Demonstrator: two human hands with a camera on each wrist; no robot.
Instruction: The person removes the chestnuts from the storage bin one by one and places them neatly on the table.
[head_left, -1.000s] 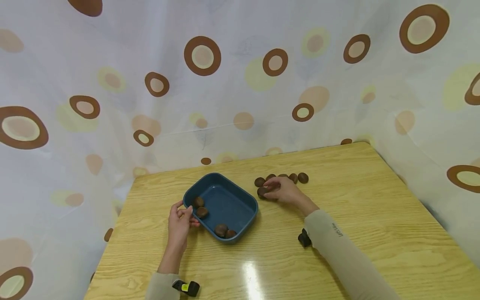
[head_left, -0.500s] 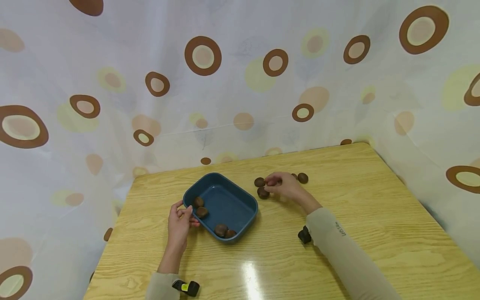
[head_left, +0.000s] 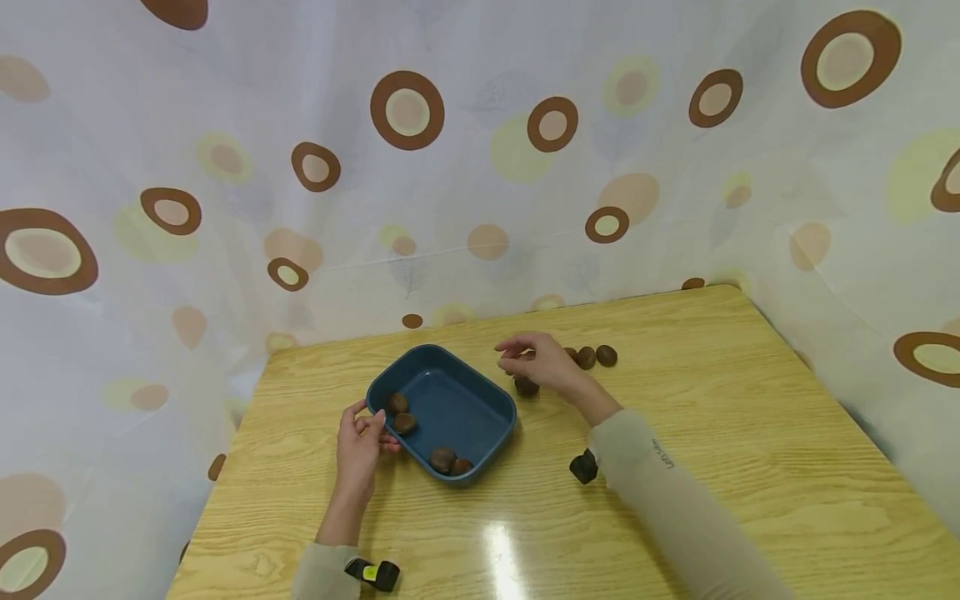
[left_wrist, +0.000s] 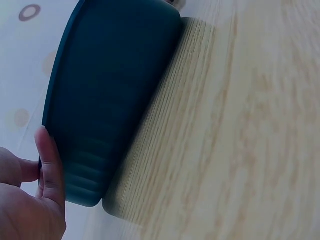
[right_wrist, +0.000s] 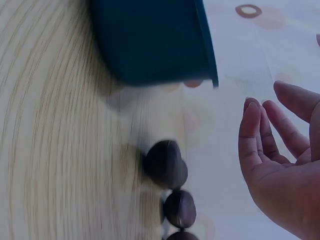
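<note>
My left hand [head_left: 358,446] grips the rim of a blue rectangular dish [head_left: 457,408], thumb over the edge and fingers outside. In the left wrist view the fingers [left_wrist: 50,165] lie against the dish's outer wall [left_wrist: 110,90]. Several brown chestnuts [head_left: 442,460] lie in the dish. My right hand [head_left: 543,362] hovers over the loose chestnuts on the table, right of the dish. Its fingers are loosely bent and apart, with nothing visible between them in the right wrist view. One chestnut [head_left: 527,386] shows just below this hand, which hides others.
More chestnuts [head_left: 587,357] lie in a row right of the right hand on the wooden table [head_left: 675,400]. A patterned curtain or sheet [head_left: 480,167] hangs behind the table. Black camera mounts [head_left: 382,577] sit on both wrists.
My right hand has moved along the chestnuts, first slightly right, then left toward the dish, uncovering chestnuts on the right and covering the leftmost one. The left hand and dish have stayed put.
</note>
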